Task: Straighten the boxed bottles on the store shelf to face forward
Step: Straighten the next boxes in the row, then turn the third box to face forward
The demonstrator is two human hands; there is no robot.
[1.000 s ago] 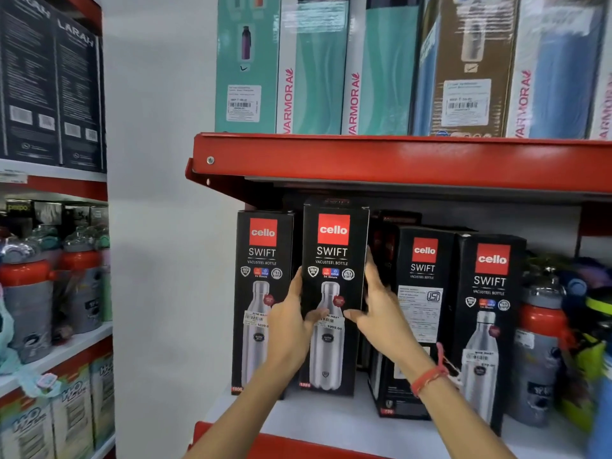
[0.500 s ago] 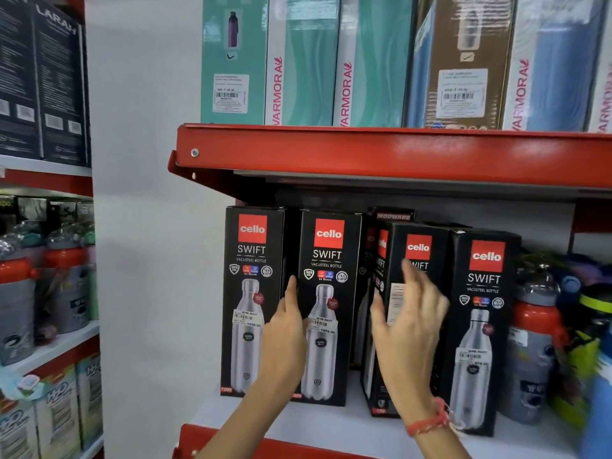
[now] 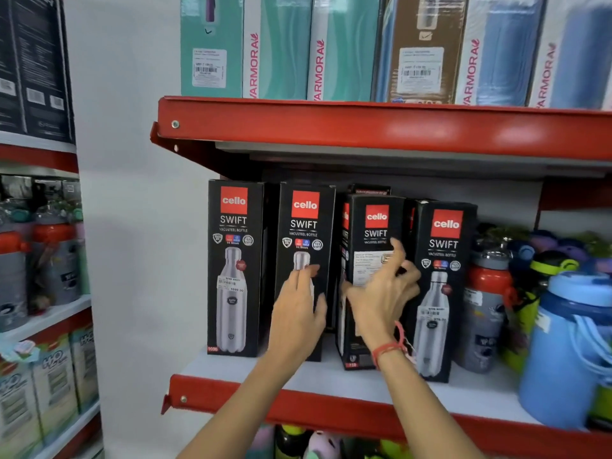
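Observation:
Several black Cello Swift bottle boxes stand on the white shelf [image 3: 331, 376] with its red front lip. The leftmost box [image 3: 233, 266] and the second box [image 3: 306, 233] face forward. The third box [image 3: 371, 226] is turned, showing its printed side panel. The fourth box [image 3: 443, 266] faces forward. My left hand [image 3: 298, 309] lies flat against the second box's front, fingers together. My right hand [image 3: 384, 289] curls around the third box, thumb on its left edge and fingers reaching its right edge.
An upper red shelf [image 3: 364, 127] carries teal, brown and blue boxes. Loose bottles stand right of the black boxes, with a large blue jug [image 3: 569, 352] near the front edge. A white wall [image 3: 132, 226] is to the left, then another shelf unit with bottles.
My right hand left the second box and moved right onto the third box, closing around it. My left hand stayed on the second box, which now stands set back on the shelf.

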